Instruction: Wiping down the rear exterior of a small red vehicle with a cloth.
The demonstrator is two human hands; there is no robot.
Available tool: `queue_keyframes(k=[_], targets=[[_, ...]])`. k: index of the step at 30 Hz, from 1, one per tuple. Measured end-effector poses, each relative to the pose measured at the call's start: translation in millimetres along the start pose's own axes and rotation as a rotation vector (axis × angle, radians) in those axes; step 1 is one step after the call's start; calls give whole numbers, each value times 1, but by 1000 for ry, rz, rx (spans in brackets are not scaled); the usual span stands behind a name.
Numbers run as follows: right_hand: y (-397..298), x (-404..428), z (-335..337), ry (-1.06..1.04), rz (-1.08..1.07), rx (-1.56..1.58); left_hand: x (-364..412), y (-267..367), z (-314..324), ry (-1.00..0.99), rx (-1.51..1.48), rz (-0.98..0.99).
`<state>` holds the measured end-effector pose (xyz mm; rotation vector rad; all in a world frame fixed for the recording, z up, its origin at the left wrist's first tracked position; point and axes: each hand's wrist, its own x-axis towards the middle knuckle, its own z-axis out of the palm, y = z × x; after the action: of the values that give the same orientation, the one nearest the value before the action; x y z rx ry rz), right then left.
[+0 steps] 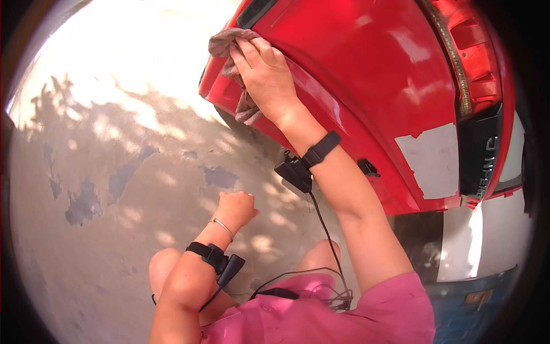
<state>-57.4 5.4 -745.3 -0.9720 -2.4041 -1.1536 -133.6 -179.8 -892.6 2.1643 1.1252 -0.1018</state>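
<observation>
My right hand [268,79] presses a crumpled brownish-grey cloth [230,41] against the edge of a glossy red vehicle body panel [343,73]. Folds of the cloth hang below my fingers along the panel's lower left edge. My left hand [236,208] is held above the concrete floor, in front of my knees and apart from the vehicle. Its fingers are curled in, and nothing shows in it. A black strap with a small device [296,172] sits on my right forearm, and a similar device [217,260] is on my left.
A torn whitish patch [429,163] and a black bracket [368,167] are on the red panel. Beyond it is a red lamp [477,60] above a black lettered strip [479,159]. Thin cables [324,228] hang near my lap. The concrete floor [142,215] has peeling grey patches.
</observation>
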Motion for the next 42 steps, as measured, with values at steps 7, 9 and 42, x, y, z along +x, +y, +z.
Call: queue_keyframes(k=[7,9,42], targets=[[21,-32,-26,-68,-37,12,7,2,8,24,18,13],[29,-49,-41,-101,-34,-29,8,7,1,-1,8,26],[101,-208,-166,-217,-37,-454,32,17,10,-33,-1,97]])
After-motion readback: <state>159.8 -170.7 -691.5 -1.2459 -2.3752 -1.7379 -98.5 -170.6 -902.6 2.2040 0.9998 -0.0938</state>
